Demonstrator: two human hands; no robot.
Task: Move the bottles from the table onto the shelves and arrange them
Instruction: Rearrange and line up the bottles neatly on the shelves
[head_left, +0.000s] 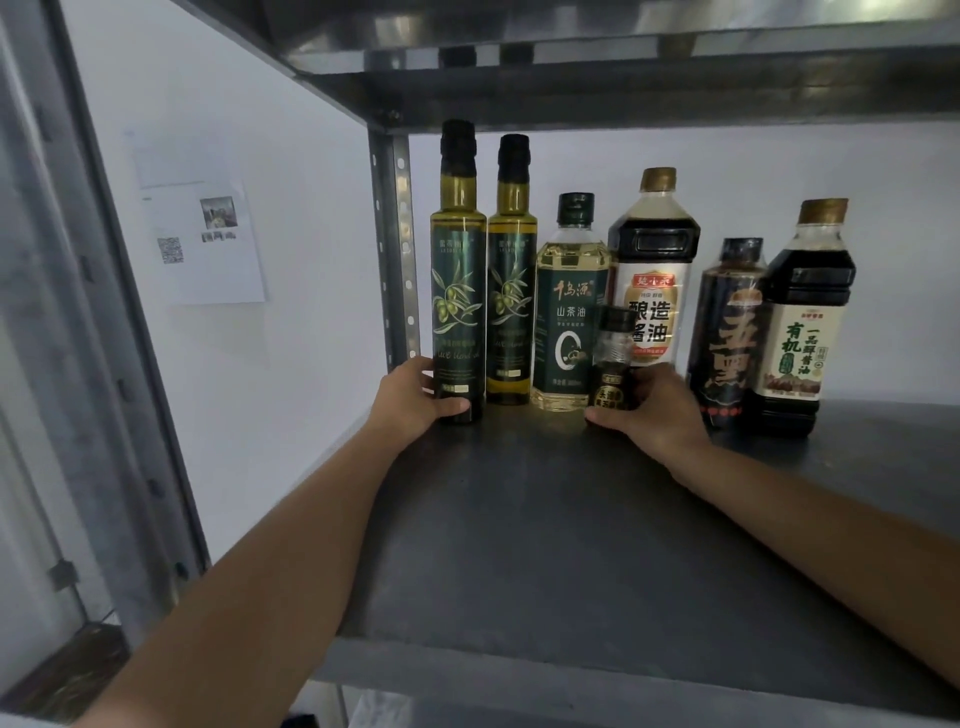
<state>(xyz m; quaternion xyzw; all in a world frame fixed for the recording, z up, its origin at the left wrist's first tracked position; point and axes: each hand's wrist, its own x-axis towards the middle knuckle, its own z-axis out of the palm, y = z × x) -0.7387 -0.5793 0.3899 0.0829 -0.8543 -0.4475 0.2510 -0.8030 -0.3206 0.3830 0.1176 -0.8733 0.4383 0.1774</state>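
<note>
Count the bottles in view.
7, left to right: first olive oil in left hand, second olive oil, camellia oil, small bottle in right hand, tall soy sauce behind it, dark bottle, rightmost soy sauce.

front of the shelf is lying open for reaching in. bottles are lining the back, gaps too narrow to pass. small bottle is sitting ahead of them. upper shelf is hanging just over the tall oil bottle.

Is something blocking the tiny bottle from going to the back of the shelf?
Yes. The small bottle in the right hand has the camellia oil bottle and a soy sauce bottle standing directly behind it.
</note>
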